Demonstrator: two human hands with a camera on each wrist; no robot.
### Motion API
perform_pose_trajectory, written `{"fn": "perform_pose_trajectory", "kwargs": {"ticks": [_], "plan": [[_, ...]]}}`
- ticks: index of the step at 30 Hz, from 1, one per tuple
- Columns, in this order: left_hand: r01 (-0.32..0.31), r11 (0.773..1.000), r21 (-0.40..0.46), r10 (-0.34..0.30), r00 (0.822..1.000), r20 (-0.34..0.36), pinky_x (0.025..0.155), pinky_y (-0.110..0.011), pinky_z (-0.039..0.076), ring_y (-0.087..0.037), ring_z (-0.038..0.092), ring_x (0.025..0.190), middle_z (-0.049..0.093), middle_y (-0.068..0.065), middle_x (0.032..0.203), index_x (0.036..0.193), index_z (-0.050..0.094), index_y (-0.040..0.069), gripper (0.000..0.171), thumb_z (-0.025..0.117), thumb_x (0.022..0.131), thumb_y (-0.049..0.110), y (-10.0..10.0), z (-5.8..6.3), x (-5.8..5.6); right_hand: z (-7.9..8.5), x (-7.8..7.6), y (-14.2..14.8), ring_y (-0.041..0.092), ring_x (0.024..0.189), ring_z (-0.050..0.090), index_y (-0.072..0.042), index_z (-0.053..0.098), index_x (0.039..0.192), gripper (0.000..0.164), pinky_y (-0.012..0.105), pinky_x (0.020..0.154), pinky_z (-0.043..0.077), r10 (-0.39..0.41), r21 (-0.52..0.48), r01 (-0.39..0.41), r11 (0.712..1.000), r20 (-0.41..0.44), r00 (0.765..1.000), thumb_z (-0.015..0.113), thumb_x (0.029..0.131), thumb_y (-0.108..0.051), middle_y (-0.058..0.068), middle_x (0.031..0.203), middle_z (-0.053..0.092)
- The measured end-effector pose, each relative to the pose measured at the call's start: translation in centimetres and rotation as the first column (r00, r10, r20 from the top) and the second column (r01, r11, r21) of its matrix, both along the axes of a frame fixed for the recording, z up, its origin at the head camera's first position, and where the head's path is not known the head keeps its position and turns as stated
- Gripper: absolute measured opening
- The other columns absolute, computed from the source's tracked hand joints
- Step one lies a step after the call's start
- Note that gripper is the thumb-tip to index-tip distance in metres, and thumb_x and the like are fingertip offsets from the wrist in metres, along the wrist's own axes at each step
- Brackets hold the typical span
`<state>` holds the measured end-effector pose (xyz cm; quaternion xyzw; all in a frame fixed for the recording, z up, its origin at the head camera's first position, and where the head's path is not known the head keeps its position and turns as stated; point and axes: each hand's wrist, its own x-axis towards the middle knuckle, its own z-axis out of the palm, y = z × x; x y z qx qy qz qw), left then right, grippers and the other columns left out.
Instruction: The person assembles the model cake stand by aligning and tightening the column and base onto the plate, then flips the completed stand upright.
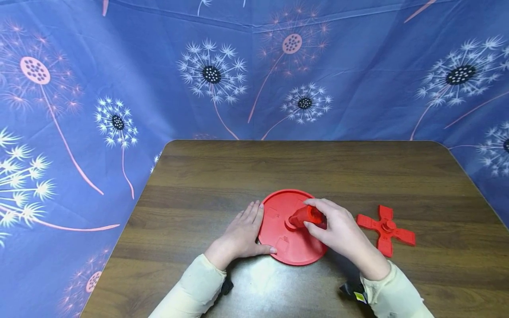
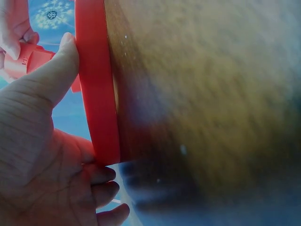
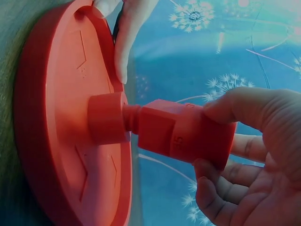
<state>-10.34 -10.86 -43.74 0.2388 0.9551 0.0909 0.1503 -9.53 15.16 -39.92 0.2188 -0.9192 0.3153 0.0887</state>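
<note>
A round red base [image 1: 296, 254] with a raised rim lies on the table. My left hand [image 1: 242, 236] rests against its left side, fingers fairly straight along the rim and thumb over the near edge; the left wrist view shows the thumb [image 2: 63, 68] touching the rim. My right hand [image 1: 343, 234] grips a red cylindrical piece [image 3: 186, 129] with a squared end, between thumb and fingers. The piece is tilted, and its narrow neck [image 3: 131, 118] meets the raised round hub [image 3: 108, 118] in the base's middle. How far the neck is inside cannot be told.
Right of the base lies a flat red cross-shaped piece [image 1: 387, 226] with a round stub at its centre. The brown wood-grain table [image 1: 222, 170] has rounded far corners. Behind it hangs a blue cloth [image 1: 246, 66] with a dandelion pattern.
</note>
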Motion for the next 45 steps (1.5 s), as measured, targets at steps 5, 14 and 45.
{"fn": "perform_pose_trajectory", "kwargs": {"ticks": [5,14,45], "plan": [[-0.006,1.000,-0.007,0.006,1.000,0.016,0.117,-0.045,0.022,-0.028,0.010,0.149,0.012,-0.016,0.162,0.156,0.012,0.001,0.115,0.062,0.079,0.072,0.0,-0.1,0.0,0.0,-0.2,-0.6,0.016,0.092,0.061,-0.011,0.062,0.125,0.052,0.039,0.076,0.053,0.026,0.018,-0.026,0.999,-0.002,1.000,0.081,0.077,-0.014,0.001,0.112,0.065],[-0.013,1.000,0.000,0.013,1.000,0.028,0.116,-0.047,0.023,-0.028,0.010,0.149,0.012,-0.015,0.162,0.156,0.012,0.001,0.115,0.062,0.079,0.071,0.0,-0.2,0.0,0.1,-0.5,-1.1,0.019,0.103,0.061,-0.013,0.060,0.132,0.057,0.043,0.085,0.053,0.085,-0.015,-0.085,0.996,0.002,0.996,0.081,0.080,-0.016,0.003,0.118,0.064],[-0.004,1.000,-0.029,0.005,1.000,0.021,0.117,-0.048,0.018,-0.027,0.008,0.149,0.010,-0.015,0.162,0.156,0.010,0.002,0.116,0.058,0.079,0.075,0.0,-0.3,-0.2,-1.5,-1.0,-1.5,0.020,0.090,0.061,-0.010,0.059,0.133,0.047,0.040,0.081,0.051,0.073,-0.068,-0.073,0.995,0.007,0.997,0.072,0.089,-0.020,0.000,0.107,0.066]]}}
